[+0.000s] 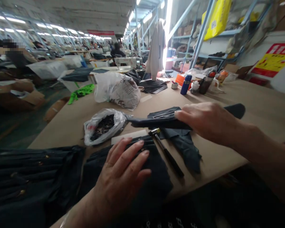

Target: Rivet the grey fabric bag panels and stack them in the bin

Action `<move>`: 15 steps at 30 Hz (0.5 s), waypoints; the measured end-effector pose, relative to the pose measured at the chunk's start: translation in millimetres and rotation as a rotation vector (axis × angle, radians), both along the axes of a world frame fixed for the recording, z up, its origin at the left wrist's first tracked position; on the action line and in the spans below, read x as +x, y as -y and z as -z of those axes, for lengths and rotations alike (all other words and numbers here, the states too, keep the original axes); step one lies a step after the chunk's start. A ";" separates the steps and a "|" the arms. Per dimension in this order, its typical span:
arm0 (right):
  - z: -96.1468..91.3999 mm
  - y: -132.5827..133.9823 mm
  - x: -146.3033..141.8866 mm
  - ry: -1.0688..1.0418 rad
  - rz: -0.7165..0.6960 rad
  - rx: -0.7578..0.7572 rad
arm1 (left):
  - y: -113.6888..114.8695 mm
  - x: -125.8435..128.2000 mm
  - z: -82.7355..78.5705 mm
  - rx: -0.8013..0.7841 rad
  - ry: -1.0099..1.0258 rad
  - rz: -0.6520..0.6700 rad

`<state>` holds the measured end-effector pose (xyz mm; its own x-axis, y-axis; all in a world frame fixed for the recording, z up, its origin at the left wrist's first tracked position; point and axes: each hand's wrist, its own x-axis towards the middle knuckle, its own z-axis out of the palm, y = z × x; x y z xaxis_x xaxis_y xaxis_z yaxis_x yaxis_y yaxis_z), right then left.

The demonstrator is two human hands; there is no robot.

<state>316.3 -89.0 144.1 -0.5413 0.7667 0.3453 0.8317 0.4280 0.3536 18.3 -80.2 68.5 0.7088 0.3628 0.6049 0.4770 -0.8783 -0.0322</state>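
My right hand (205, 122) is closed on a dark fabric piece (154, 123), held above the table so that it sticks out on both sides of the fist. Fingers spread, my left hand (125, 172) is over a dark fabric panel (154, 167) with small metal bits along its top edge; whether it touches the cloth I cannot tell. Between the hands lies a hammer (168, 155) with a black handle and a yellow-tipped head. Behind the held piece is a dark piece with a zip (166, 112). More dark fabric (188, 152) lies right of the hammer.
A stack of dark pieces with brass-coloured fittings (38, 177) lies at left. An open plastic bag of small dark parts (102, 126) and a larger plastic bag (123, 90) stand behind. Farther back are a blue flask (186, 85) and a green cloth (82, 92). People sit in the background.
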 end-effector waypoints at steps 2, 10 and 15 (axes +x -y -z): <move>-2.7 21.7 -34.0 -0.108 -0.174 -0.137 | 18.5 4.6 -37.6 0.110 0.002 -0.104; 32.4 28.0 -86.5 -0.683 -0.236 -0.805 | 22.8 -53.9 -59.6 -0.591 -0.350 -0.216; 118.5 -14.2 -80.6 -0.976 -0.016 -1.214 | -22.8 -80.5 -15.3 -0.913 -0.456 -0.432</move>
